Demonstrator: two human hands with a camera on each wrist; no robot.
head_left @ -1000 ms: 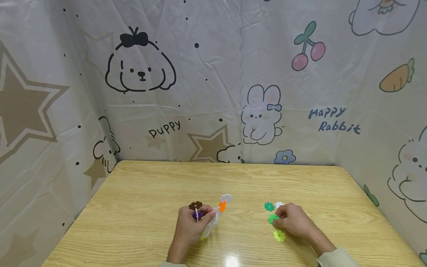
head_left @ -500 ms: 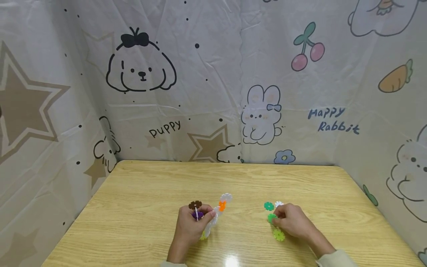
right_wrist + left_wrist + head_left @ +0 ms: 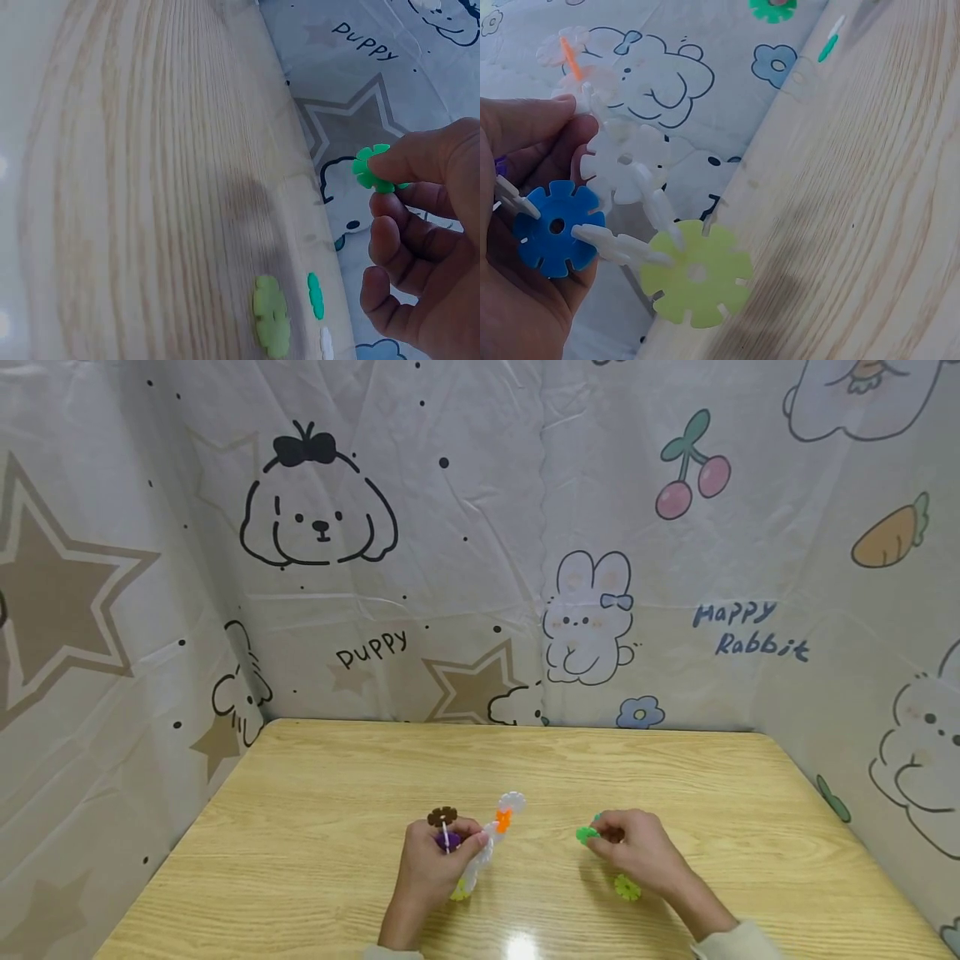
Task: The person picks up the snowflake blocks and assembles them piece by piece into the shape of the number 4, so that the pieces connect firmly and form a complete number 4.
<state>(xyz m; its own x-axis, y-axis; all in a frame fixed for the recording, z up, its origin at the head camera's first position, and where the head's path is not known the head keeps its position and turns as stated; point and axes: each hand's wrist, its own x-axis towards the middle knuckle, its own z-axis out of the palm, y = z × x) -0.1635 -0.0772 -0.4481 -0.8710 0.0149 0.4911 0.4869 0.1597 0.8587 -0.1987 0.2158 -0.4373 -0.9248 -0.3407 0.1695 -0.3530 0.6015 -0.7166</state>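
Note:
My left hand pinches a linked chain of notched plastic discs above the table. In the head view, the chain shows a brown disc, a purple disc, an orange disc and white ones. A blue disc and a pale yellow disc hang joined by white discs below the fingers in the left wrist view. To the right, my right hand pinches a loose green disc between thumb and index finger, raised off the table. Its other fingers are curled loosely.
On the wooden table lie a yellow-green disc, a second green disc and a white disc. My right hand mostly hides the last two in the head view. A printed cloth hangs behind the table.
My right hand has lifted the green disc off the table and moved it slightly left and away from me. My left hand and the chain have barely shifted.

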